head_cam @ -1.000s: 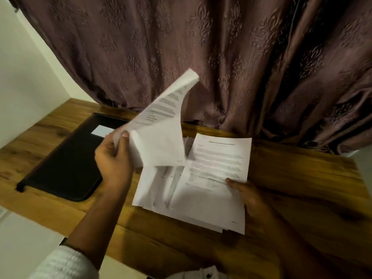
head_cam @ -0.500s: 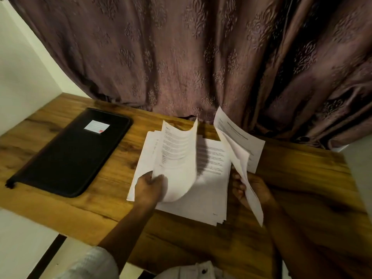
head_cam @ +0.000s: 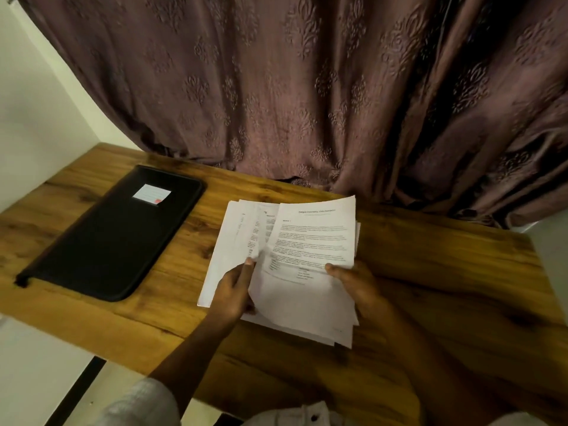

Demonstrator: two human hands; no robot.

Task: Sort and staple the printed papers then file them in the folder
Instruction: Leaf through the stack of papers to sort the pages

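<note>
A loose stack of printed papers lies on the wooden table, fanned out toward the left. A printed sheet with a heading and paragraphs sits on top, tilted. My left hand grips the sheets at their left side, thumb on top near the fold. My right hand pinches the top sheet at its lower right edge. A closed black folder with a small white label lies flat on the table's left side. No stapler is in view.
A brown patterned curtain hangs behind the table and touches its back edge. A pale wall stands at the left. The table's front edge runs diagonally below the folder.
The sheet my left hand had lifted and the one my right hand had raised have come down onto the stack. Both hands now hold the top sheets together.
</note>
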